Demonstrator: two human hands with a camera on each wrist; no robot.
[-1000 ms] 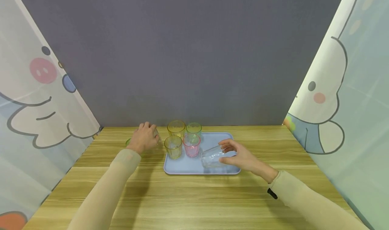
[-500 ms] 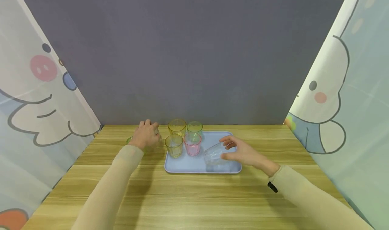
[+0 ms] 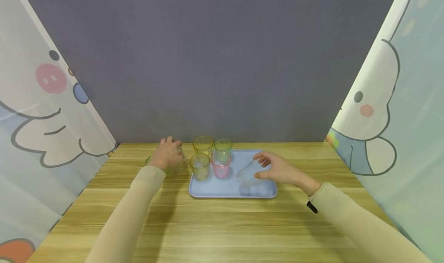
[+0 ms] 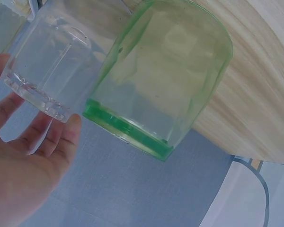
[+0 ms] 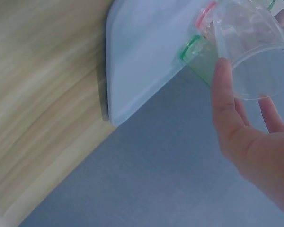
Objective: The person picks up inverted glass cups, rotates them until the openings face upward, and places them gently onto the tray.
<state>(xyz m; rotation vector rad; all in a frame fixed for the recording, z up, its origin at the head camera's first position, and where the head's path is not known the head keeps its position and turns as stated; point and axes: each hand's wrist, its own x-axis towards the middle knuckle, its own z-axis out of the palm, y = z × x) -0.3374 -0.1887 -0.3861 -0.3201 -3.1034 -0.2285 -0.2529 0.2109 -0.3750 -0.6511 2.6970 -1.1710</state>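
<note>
My right hand [image 3: 277, 170] holds a clear glass [image 3: 248, 174] near its rim, tilted above the right part of a pale blue tray [image 3: 239, 193]; its base points down and left. Left of the tray, my left hand [image 3: 168, 155] has its fingers curled about the thick base of a second clear glass [image 4: 52, 61]. Close beside that one stands a light green glass [image 4: 165, 80], its thick green base on the same side; in the head view the hand mostly hides it. On the tray's left part stand a pink glass [image 3: 221, 166], a pale green glass [image 3: 223, 146] and two yellow glasses [image 3: 200, 168].
The wooden table [image 3: 222, 228] extends in front of the tray. A dark grey partition [image 3: 222, 62] rises behind it. Curtains with cartoon animals [image 3: 374, 112] hang at both sides.
The right hand has shifted slightly right, and the clear glass in it is tilted more steeply, its base lower. The left hand has stayed nearly in place.
</note>
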